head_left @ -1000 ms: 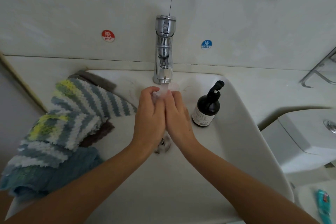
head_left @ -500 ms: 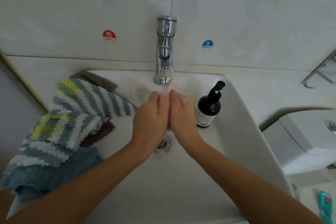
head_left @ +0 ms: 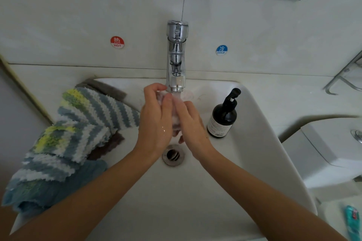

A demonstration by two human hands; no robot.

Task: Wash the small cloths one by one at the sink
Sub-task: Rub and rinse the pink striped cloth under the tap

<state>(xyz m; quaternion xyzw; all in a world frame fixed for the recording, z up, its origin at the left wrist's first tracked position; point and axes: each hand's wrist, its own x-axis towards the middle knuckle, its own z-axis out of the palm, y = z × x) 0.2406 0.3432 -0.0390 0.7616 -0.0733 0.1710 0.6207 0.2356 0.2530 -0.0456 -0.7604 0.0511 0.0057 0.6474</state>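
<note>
A small pale pinkish cloth [head_left: 175, 112] is squeezed between my two palms under the running chrome tap [head_left: 176, 58], above the drain [head_left: 173, 155] of the white sink [head_left: 264, 143]. My left hand [head_left: 154, 121] curls its fingers over the cloth's top. Pressed against the other side, my right hand [head_left: 191, 123] holds the cloth too. Most of the cloth is hidden between the hands. On the sink's left rim lies a pile of striped blue, white and yellow cloths [head_left: 78, 123], with a plain blue cloth [head_left: 49, 188] in front of them.
A dark pump bottle [head_left: 223, 119] stands inside the basin, right of my hands. Brown [head_left: 109, 146] and grey [head_left: 105, 86] cloths peek from under the pile. A toilet tank [head_left: 329, 152] sits at the right, with a metal rack [head_left: 344, 76] above it and a teal tube [head_left: 352, 219] at the lower right.
My hands have kept rubbing together under the water. The left hand has slid up toward the spout while the right has dropped lower, and the pale cloth shows between them now.
</note>
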